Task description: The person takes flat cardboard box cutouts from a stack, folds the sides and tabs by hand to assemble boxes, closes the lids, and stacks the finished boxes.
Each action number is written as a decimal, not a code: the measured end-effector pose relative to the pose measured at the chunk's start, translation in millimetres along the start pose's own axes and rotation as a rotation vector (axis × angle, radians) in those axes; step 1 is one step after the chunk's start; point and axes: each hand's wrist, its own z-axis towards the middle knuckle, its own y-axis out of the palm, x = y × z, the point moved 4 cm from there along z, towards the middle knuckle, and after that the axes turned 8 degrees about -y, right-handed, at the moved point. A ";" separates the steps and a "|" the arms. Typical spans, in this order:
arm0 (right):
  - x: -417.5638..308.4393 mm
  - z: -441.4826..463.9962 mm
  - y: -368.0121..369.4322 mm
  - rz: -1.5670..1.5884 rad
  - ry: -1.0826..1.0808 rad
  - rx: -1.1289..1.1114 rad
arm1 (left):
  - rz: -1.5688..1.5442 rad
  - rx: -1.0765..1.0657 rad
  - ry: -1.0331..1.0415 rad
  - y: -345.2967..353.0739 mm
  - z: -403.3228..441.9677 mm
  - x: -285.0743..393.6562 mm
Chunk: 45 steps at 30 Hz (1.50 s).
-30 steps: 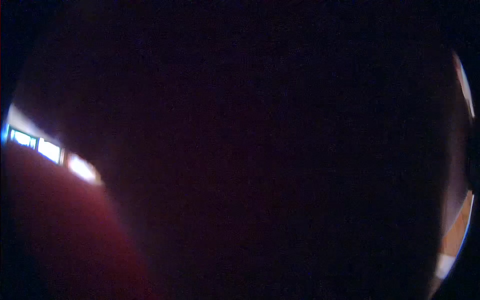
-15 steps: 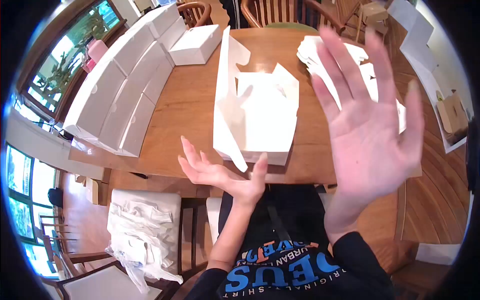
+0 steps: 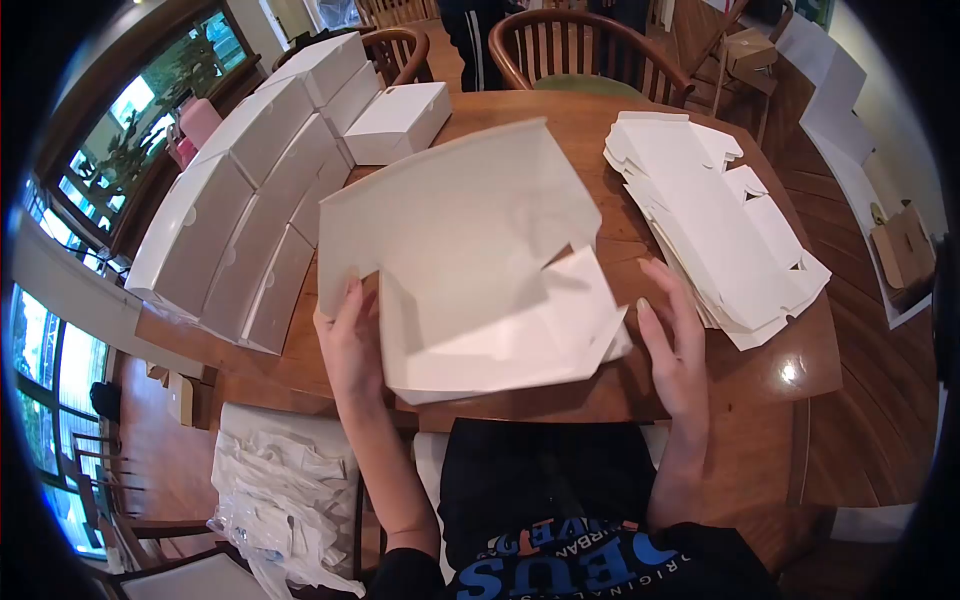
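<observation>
A white cardboard box with its lid raised is in front of me, tilted at the table's near edge. My left hand is closed on the box's left side, by the lid's side flap. Beside the right side of the box is my right hand, thumb and fingers apart, with nothing in it. A small gap shows between that hand and the box's right corner flap. To the right lies a stack of flat white box blanks with cut slots and tabs.
Folded white boxes stand stacked along the left of the wooden table. One more closed box lies beside them. White plastic bags cover a chair at lower left. A person stands beyond the table, near a wooden chair.
Both hands have come down and forward to either side of the box, and the left has taken hold of it. The box has turned, so its lid now stands at the far side.
</observation>
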 end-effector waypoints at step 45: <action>-14.9 -13.4 30.2 -0.258 -0.383 -0.248 | 1.243 -0.585 0.488 43.4 -125.3 1.9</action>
